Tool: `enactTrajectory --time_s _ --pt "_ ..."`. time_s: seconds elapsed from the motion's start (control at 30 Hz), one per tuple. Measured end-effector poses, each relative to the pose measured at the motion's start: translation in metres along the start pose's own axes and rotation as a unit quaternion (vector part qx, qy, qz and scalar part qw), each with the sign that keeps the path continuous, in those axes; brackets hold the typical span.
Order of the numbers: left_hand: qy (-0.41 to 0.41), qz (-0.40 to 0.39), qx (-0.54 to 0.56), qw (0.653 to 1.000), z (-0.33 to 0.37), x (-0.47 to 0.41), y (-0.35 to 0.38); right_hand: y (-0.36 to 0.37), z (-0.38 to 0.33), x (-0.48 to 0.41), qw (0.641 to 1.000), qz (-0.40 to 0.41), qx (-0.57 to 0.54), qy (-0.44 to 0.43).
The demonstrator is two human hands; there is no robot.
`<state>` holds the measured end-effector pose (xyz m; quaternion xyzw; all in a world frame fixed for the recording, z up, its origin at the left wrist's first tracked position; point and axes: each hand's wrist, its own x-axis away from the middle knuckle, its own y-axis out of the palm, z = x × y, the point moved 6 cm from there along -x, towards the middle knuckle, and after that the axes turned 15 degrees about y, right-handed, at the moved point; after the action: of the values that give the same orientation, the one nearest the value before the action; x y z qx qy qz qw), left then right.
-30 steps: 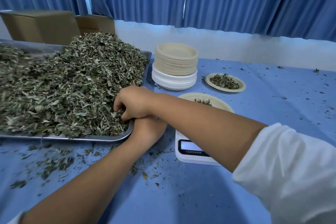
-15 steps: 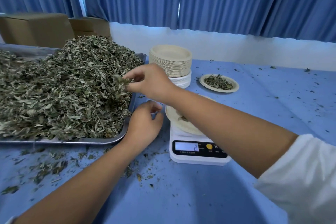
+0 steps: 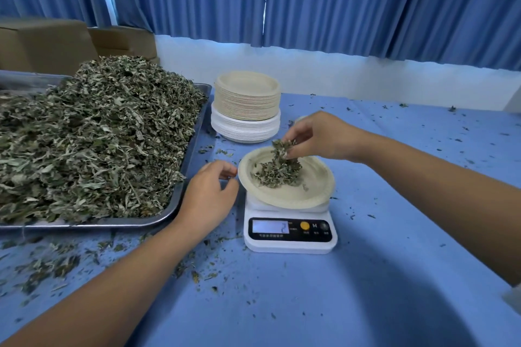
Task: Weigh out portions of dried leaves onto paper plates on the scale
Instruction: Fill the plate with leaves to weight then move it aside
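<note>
A beige paper plate sits on a white digital scale at the table's middle. A small heap of dried leaves lies on the plate. My right hand hovers just above the plate, fingers pinched on a clump of leaves that trails down onto the heap. My left hand rests on the blue cloth between the tray and the scale, fingers loosely curled, holding nothing. A large metal tray on the left holds a big mound of dried leaves.
A tall stack of paper plates, beige over white, stands behind the scale. Cardboard boxes sit behind the tray. Leaf crumbs litter the blue tablecloth. Another plate is mostly hidden behind my right hand.
My right hand pulled a clump of leaves from the tray, carried it right and now holds it over the plate. My left hand slid slightly toward the scale.
</note>
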<state>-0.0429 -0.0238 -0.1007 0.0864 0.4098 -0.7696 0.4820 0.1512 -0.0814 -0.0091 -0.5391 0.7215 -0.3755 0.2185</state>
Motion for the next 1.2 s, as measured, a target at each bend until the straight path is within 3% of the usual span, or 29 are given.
enactTrajectory --time_s 0.53,0.77,0.93,1.2 --pt "-0.007 0.01 0.002 1.0 -0.002 -0.001 -0.001 0.021 0.005 0.004 0.992 -0.016 0.113 -0.045" --pt "-0.006 0.013 0.001 1.0 -0.003 0.0 -0.001 0.006 -0.001 0.009 0.996 -0.058 0.052 -0.032" --pt "-0.005 0.012 0.0 1.0 -0.003 -0.001 0.0 -0.002 -0.012 0.011 0.997 -0.001 0.005 -0.073" --pt "0.001 0.014 -0.002 1.0 -0.003 -0.001 -0.001 0.008 -0.023 0.007 0.996 0.023 -0.012 -0.091"
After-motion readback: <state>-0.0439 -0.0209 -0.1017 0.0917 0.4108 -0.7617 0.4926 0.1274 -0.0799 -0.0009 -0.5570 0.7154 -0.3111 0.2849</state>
